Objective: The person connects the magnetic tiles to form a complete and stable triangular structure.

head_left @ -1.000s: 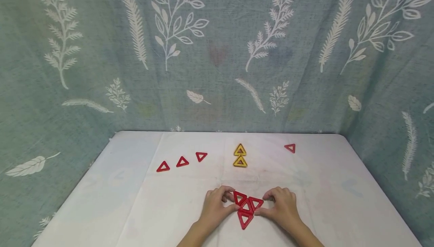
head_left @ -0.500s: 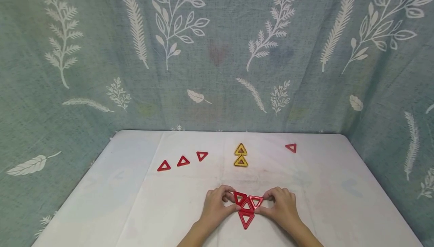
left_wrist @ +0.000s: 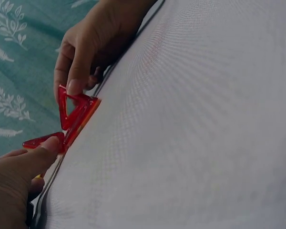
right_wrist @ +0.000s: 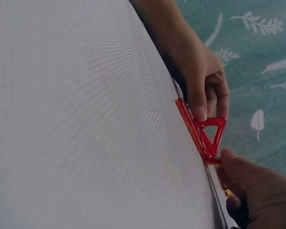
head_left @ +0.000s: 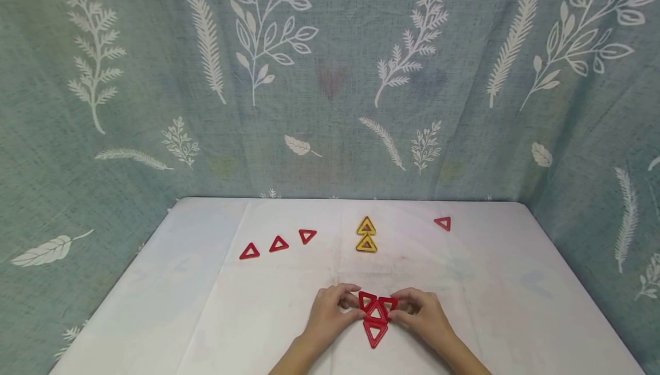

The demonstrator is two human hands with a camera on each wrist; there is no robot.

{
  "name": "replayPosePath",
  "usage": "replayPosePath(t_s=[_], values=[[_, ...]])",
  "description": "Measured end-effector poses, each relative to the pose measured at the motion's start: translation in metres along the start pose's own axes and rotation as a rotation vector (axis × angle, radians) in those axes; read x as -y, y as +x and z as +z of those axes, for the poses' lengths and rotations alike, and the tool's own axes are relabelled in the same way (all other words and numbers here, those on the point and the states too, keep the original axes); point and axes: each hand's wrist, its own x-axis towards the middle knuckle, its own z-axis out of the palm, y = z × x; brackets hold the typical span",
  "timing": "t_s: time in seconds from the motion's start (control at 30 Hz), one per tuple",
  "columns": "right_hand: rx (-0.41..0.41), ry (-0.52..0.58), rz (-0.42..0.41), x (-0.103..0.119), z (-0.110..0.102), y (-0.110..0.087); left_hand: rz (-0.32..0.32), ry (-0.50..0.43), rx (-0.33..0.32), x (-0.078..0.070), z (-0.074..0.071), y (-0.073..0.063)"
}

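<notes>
Near the front of the table, several red magnetic triangle tiles are joined edge to edge, a middle tile [head_left: 376,313] with others around it. My left hand [head_left: 332,308] pinches the upper-left tile [head_left: 362,299] between thumb and fingers. On the other side my right hand [head_left: 420,312] pinches the upper-right tile [head_left: 393,303], its fingers partly covering it. Both side tiles tilt up from the tabletop, as the raised tile [left_wrist: 63,109] in the left wrist view and the raised tile [right_wrist: 221,131] in the right wrist view show. The bottom tile [head_left: 374,345] points toward me, flat.
Two yellow triangle tiles [head_left: 366,243] lie one behind the other at the back middle. Loose red triangles [head_left: 279,249] sit in a row at the back left, and a single red triangle [head_left: 448,224] lies back right. A patterned green curtain [head_left: 330,134] borders the white table [head_left: 278,306].
My right hand has shifted left with the upper-right tile, which now leans up more steeply. The upper-left tile has moved slightly right with my left hand.
</notes>
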Motion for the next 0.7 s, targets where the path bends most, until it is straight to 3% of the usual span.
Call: replayPosePath(t_s=[0.23,0.5,0.7], values=[[0.027,-0.033,-0.009,-0.0002,-0.0009,-0.0011,0.038,-0.002,0.001,0.0009,-0.0002,-0.0008],[-0.013,-0.154,0.009,0.0005,-0.0014,-0.0036,0.161,0.058,-0.016,0.0023,0.0017,-0.0027],[-0.095,-0.153,-0.080,-0.0013,0.0026,-0.0072,0.262,0.073,-0.038,0.0035,0.0016,-0.0022]])
